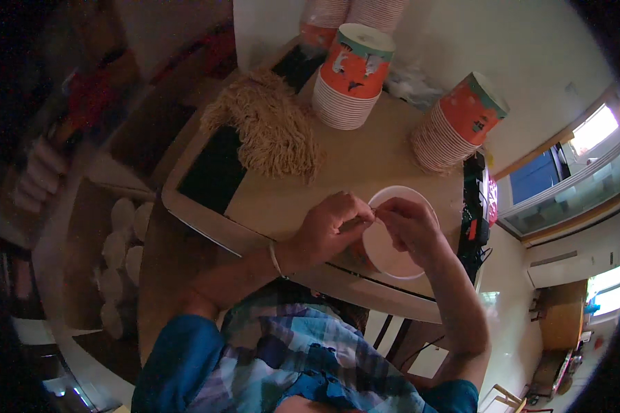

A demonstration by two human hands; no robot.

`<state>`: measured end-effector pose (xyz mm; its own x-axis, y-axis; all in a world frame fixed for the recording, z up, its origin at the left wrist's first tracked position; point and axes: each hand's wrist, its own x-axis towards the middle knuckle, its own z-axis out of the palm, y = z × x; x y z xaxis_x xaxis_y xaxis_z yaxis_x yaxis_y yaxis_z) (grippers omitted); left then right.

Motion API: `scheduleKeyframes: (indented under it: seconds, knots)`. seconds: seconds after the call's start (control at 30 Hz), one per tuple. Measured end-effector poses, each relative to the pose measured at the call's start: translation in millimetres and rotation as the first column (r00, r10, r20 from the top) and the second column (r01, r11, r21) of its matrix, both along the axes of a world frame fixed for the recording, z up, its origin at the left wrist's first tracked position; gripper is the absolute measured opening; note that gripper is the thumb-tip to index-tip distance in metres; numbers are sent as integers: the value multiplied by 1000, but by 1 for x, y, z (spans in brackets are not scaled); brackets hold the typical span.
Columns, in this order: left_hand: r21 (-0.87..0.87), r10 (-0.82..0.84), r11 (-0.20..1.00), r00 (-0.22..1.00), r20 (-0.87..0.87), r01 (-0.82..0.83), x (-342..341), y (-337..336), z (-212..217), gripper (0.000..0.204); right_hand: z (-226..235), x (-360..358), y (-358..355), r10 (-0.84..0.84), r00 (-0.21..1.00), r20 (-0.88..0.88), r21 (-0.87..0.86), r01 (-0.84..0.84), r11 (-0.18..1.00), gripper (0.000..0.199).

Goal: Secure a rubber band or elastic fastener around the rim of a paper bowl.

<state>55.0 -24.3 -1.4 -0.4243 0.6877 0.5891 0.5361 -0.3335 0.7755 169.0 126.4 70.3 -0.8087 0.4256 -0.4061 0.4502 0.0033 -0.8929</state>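
Observation:
In front of me at the table's near edge stands a paper tub (390,258) with a white inside, tilted a little toward me. My left hand (329,230) is closed in a pinch at the tub's left rim. Over the tub's opening, my right hand (410,224) is pinched too, its fingertips meeting those of the left. Whatever lies between the fingertips is too small to make out. Farther off to the left, a bundle of tan cords (269,127) lies spread on the table (358,165).
Stacks of orange and green paper tubs, upside down, stand at the back centre (351,76) and back right (461,124). A black strip-shaped device (472,213) runs along the table's right edge. Below left, a cardboard box (83,275) holds several stacks of white round pieces (120,258).

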Motion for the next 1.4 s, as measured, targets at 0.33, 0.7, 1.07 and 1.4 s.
scheduleKeyframes:
  seconds: [0.33,0.7,1.07,1.4]
  knots:
    - [65,94,995,953,-289,-78,0,5,0,16,-10,-3,6,33,998,60,-29,-31,999,21]
    - [41,127,992,919,-373,-121,3,2,0,18,-6,-5,8,40,998,56,-47,-37,998,16]
    - [51,161,987,910,-382,-153,9,-1,3,15,-15,-7,11,73,997,25,26,-73,997,16]
    - [44,142,990,921,-362,-135,8,-2,0,18,4,-12,0,92,993,76,174,-104,979,19]
